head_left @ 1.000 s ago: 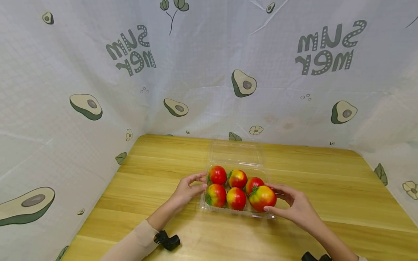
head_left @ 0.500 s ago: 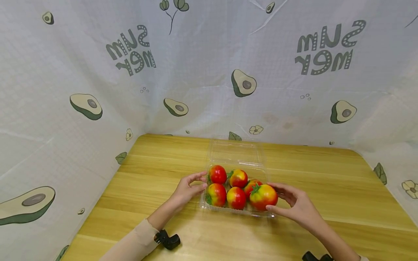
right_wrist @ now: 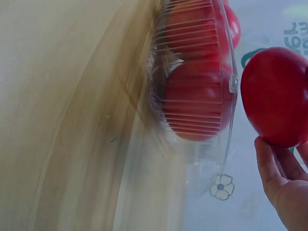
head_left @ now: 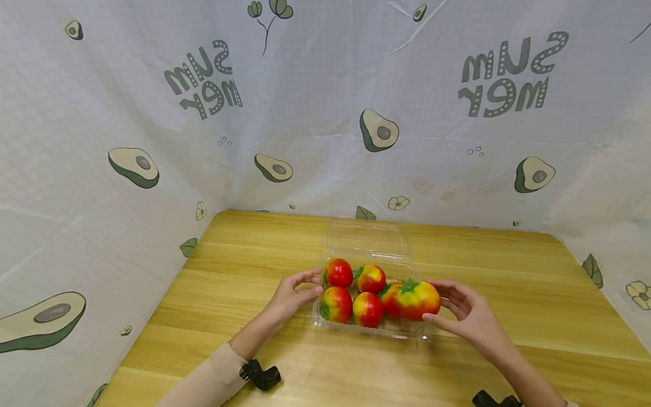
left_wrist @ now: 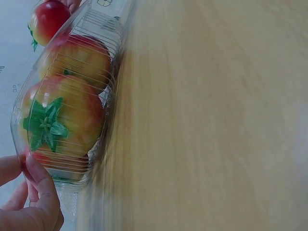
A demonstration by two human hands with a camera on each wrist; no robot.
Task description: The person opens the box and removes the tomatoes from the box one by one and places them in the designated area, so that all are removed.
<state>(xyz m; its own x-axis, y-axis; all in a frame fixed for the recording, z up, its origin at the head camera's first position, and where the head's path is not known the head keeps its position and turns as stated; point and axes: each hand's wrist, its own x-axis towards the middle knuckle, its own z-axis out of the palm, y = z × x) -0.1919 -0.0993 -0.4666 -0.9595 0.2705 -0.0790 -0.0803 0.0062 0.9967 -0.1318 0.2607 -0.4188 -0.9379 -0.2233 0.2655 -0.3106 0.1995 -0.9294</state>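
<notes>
A clear plastic clamshell box (head_left: 325, 323) stands on the wooden table (head_left: 508, 294), its lid (head_left: 368, 240) lying open behind it, with several red-yellow tomatoes (head_left: 352, 291) inside. My right hand (head_left: 465, 314) grips one tomato (head_left: 418, 298) and holds it just above the box's right end; in the right wrist view this tomato (right_wrist: 275, 96) hangs clear of the box rim (right_wrist: 231, 82). My left hand (head_left: 292, 294) holds the box's left edge, thumb and fingers curled round the rim (left_wrist: 29, 173). Through the ribbed wall a tomato (left_wrist: 62, 115) with a green calyx shows.
White cloth printed with avocados (head_left: 378, 130) walls in the table at the back and both sides. A black wrist-camera mount (head_left: 260, 375) sits on my left forearm and another (head_left: 490, 400) on my right. Bare wood lies in front and to the right of the box.
My right hand has lifted the tomato up and slightly right, out of the box's front right corner. The left hand and the box have stayed put.
</notes>
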